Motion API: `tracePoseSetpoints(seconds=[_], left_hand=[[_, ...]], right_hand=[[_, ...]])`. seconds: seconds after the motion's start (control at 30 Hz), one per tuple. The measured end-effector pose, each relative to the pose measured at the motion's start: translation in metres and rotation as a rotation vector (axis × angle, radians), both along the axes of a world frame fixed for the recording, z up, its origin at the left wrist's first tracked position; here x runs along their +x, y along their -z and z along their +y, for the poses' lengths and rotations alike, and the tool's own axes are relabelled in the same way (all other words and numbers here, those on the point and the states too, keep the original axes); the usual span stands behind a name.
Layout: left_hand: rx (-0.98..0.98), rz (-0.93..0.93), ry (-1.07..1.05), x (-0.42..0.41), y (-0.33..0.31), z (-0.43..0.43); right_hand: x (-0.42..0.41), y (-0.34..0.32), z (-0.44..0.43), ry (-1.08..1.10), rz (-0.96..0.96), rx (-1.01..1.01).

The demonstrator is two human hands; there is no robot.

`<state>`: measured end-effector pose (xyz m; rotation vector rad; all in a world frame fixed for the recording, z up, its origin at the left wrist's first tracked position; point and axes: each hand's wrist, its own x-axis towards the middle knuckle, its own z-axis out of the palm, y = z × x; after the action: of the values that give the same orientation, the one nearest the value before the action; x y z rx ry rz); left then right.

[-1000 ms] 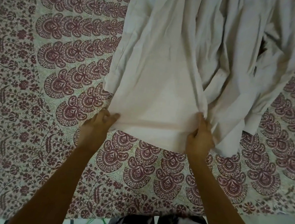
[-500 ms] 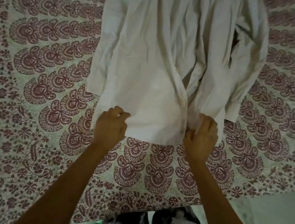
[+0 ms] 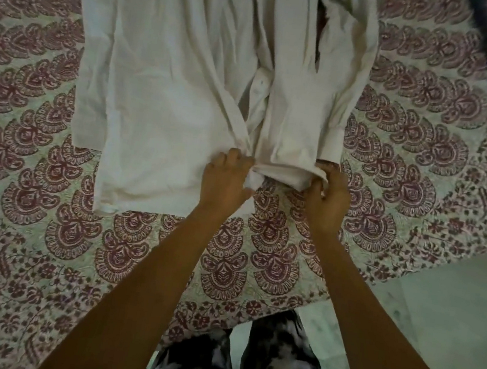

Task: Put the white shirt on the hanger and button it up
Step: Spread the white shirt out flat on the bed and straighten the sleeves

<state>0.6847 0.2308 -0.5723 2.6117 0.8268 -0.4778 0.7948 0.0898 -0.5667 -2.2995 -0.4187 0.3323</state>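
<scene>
Left hand (image 3: 224, 182), right hand (image 3: 328, 201) on shirt (image 3: 171, 83) hem

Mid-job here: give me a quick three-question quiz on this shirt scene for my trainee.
1. True or false: the left hand and right hand both grip the shirt at its bottom edge.
2. What lies under the shirt? A) bare wood B) printed cloth C) a towel
3. Short answer: is a hanger in view?
Key: 1 true; 2 B; 3 no.
</scene>
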Motion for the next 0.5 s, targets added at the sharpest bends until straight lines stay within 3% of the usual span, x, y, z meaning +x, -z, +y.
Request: tracePoseSetpoints(seconds=[0.1,0.23,0.4,0.5], left_hand=[[-0.024,-0.097,-0.094,0.0,-0.002,0.001],[-0.181,-0.343,-0.327,-0.012,-0.017,0.013],[-0.054,-0.059,-0.295,-0.017,-0.024,0.007],[0.009,0.0,-0.389,-0.006,-0.028,-0.004]], right_hand=[[0.006,-0.008,-0.003,-0.026,-0.02,0.161],[0.013,-0.024,0.004,0.164,0.216,0.429],[0.018,-0.034,0.012,0.041,0.223,0.479],[0.022,-0.03,0.009,0.064,0.241,0.474]])
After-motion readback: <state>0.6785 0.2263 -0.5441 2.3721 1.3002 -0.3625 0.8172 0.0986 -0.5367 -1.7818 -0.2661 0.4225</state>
